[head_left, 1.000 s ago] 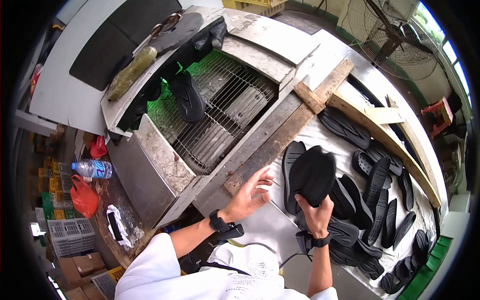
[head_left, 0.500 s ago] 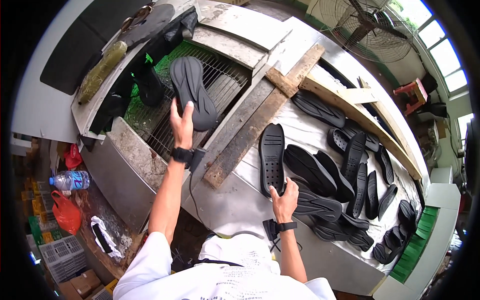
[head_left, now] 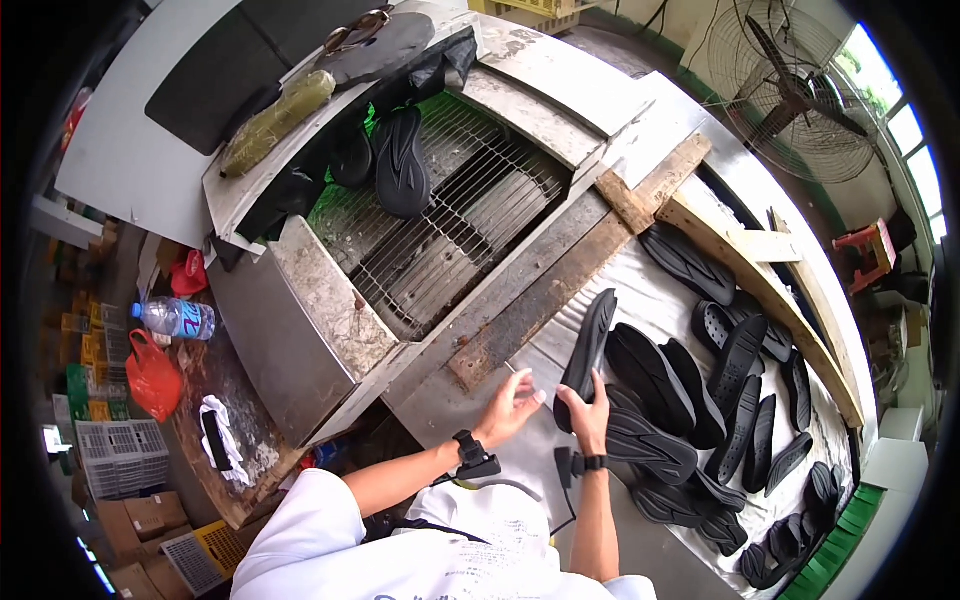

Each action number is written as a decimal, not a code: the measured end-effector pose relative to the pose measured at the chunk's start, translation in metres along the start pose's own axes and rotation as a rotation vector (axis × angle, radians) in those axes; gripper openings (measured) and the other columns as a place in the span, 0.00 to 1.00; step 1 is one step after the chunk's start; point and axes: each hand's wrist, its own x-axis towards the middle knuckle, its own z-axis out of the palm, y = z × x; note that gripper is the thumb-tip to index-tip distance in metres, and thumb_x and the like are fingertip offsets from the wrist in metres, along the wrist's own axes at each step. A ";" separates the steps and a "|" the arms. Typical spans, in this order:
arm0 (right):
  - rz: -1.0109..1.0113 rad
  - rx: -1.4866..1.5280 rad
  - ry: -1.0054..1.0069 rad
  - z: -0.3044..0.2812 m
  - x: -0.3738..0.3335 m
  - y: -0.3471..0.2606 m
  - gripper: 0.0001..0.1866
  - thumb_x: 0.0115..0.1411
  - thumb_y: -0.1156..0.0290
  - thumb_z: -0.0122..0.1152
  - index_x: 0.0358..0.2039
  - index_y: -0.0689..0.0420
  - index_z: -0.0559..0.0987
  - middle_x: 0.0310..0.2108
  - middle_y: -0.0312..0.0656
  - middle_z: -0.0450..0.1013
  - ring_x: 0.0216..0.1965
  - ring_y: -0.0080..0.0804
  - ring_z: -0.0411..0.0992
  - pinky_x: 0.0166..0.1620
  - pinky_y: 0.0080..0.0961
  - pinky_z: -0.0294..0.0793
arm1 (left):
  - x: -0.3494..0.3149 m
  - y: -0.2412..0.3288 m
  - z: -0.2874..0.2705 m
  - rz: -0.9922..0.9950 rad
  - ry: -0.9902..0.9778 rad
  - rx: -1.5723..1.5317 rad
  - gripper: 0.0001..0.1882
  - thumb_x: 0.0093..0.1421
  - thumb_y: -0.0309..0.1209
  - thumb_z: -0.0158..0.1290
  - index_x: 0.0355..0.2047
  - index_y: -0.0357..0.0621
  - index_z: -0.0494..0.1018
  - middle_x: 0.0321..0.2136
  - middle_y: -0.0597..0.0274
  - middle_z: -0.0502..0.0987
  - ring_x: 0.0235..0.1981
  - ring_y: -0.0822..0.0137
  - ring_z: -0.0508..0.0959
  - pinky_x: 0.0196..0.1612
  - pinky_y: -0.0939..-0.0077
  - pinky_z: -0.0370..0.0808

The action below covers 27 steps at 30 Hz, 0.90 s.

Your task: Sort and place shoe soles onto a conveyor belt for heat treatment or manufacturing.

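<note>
A black shoe sole stands tilted on its side in my right hand, which is closed around its near end. Just left of it, my left hand is empty, its fingers apart and close to the sole without gripping it. Two more black soles lie on the wire mesh conveyor: one sole near the dark curtain and another sole partly under it. Many loose soles are heaped on the white-covered surface to the right of my right hand.
A rusty board runs between the conveyor and the heap. Wooden planks border the heap's far side. A large fan stands at the back right. Left are a water bottle, a red bag and a white glove.
My left hand has let go of a sole, now lying on the mesh, and come back toward my right hand. The right hand has lifted and turned its sole on edge.
</note>
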 end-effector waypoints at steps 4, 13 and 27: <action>0.243 0.850 -0.471 -0.049 -0.061 -0.040 0.26 0.63 0.64 0.57 0.57 0.67 0.72 0.47 0.44 0.78 0.48 0.32 0.77 0.54 0.25 0.74 | -0.010 0.017 0.018 -0.332 -0.223 -0.503 0.38 0.67 0.49 0.56 0.65 0.33 0.60 0.55 0.56 0.72 0.56 0.66 0.73 0.58 0.67 0.72; 0.004 0.178 -0.025 -0.043 -0.068 -0.023 0.22 0.61 0.67 0.69 0.53 0.65 0.78 0.45 0.46 0.81 0.44 0.29 0.80 0.48 0.24 0.77 | 0.109 0.134 -0.060 0.142 0.242 -0.334 0.14 0.69 0.40 0.56 0.43 0.42 0.75 0.34 0.72 0.75 0.35 0.79 0.73 0.41 0.80 0.73; -0.249 -0.946 0.546 -0.200 0.045 0.023 0.44 0.47 0.53 0.77 0.62 0.55 0.70 0.61 0.48 0.66 0.63 0.48 0.63 0.63 0.46 0.62 | 0.079 0.046 0.045 0.365 -0.110 0.325 0.26 0.60 0.21 0.58 0.59 0.36 0.67 0.54 0.52 0.70 0.56 0.59 0.73 0.59 0.65 0.73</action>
